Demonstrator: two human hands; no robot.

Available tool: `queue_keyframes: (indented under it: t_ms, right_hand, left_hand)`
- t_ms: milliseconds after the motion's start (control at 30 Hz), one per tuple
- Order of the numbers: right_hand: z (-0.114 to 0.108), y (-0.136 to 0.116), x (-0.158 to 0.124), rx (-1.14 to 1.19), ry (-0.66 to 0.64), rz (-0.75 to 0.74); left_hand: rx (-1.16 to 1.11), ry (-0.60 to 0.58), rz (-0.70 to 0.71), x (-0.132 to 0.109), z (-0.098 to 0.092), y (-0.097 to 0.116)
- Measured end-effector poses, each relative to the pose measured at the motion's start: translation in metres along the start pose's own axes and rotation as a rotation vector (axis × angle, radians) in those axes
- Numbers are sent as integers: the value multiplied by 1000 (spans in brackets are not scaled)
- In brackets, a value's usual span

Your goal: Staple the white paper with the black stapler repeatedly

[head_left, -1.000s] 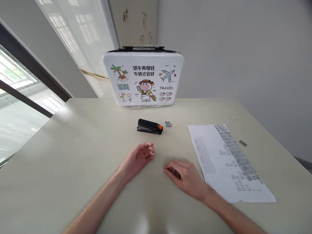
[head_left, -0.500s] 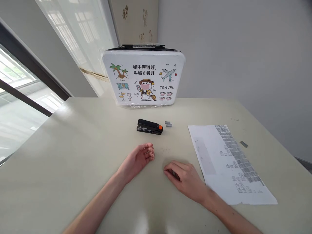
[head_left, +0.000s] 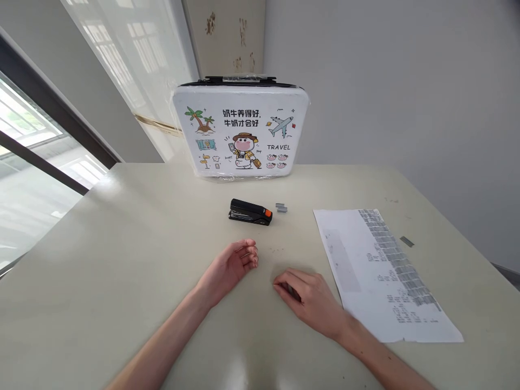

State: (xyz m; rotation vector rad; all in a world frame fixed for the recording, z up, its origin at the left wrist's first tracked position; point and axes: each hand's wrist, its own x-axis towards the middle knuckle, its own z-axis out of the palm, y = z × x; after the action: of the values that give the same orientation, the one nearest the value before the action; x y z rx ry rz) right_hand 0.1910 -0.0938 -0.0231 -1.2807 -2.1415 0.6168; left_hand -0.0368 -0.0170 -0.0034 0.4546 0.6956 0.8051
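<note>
My left hand (head_left: 231,271) rests on its edge on the table, palm turned inward, its fingers loosely curled and apart with nothing in them. To its right, my right hand (head_left: 311,295) lies on the tabletop with thumb and index fingertips pressed together; no object shows between them. Beyond the left hand is a black stapler (head_left: 250,213) with an orange patch at its right end. Two short strips of staples (head_left: 281,208) lie just right of the stapler. Neither hand touches these things.
A sheet of paper (head_left: 353,271) with print and overlapping grey strips lies to the right, close to my right wrist. Another staple strip (head_left: 407,241) sits beyond its right edge. A white cartoon-printed case (head_left: 244,127) in clear plastic stands at the table's (head_left: 122,244) far edge.
</note>
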Motion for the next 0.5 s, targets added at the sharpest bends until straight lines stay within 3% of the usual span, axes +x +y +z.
queue_keyframes:
  t_ms: [333,500]
  right_hand:
    - [-3,-2,1,14,-7,-1]
    - [-27,-13,-10,-96,-162,-84]
  left_hand:
    - [14,3,-4,-1,1,0]
    - [13,5,-6,-2,1,0]
